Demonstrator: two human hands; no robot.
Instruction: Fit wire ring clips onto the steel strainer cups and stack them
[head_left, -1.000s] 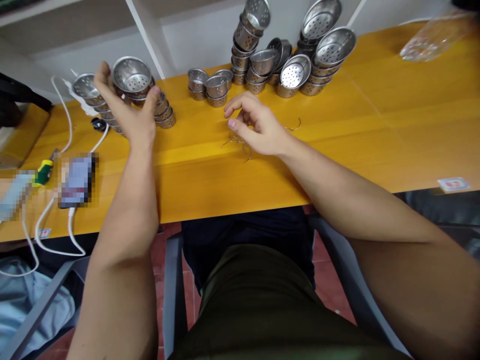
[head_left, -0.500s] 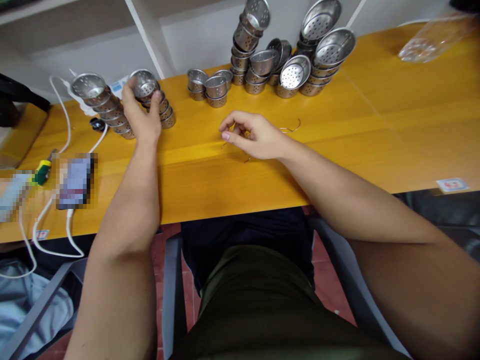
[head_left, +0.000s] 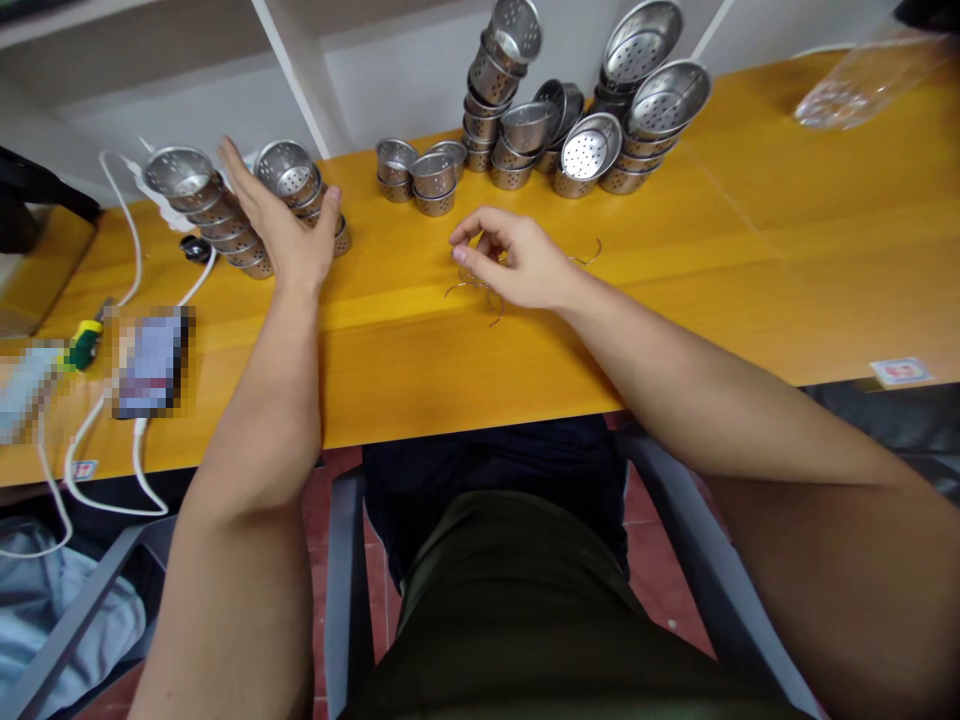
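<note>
My left hand (head_left: 289, 235) is open, thumb and fingers spread, in front of a leaning stack of perforated metal cups (head_left: 287, 172). Its fingers reach up between this stack and another cup stack (head_left: 181, 176) on the left; whether it touches either is unclear. My right hand (head_left: 517, 255) hovers over thin bent wires (head_left: 493, 305) on the table. Its fingers are loosely curled, a gap shows between thumb and fingers, and I see nothing held. Part of the wires is hidden beneath this hand.
Small perforated cups (head_left: 433, 176) stand behind my hands, with taller stacks (head_left: 491, 75) and wider cups (head_left: 670, 97) further right on the wooden table (head_left: 405, 370). A phone (head_left: 154, 365) with a white cable (head_left: 139, 465) and a green-yellow tool handle (head_left: 82, 345) lie left. A clear plastic bag (head_left: 851, 90) lies far right.
My left hand has let go of the cup stack, its fingers straightening and spreading. My right hand has shifted slightly right and up, while the wires stay in place.
</note>
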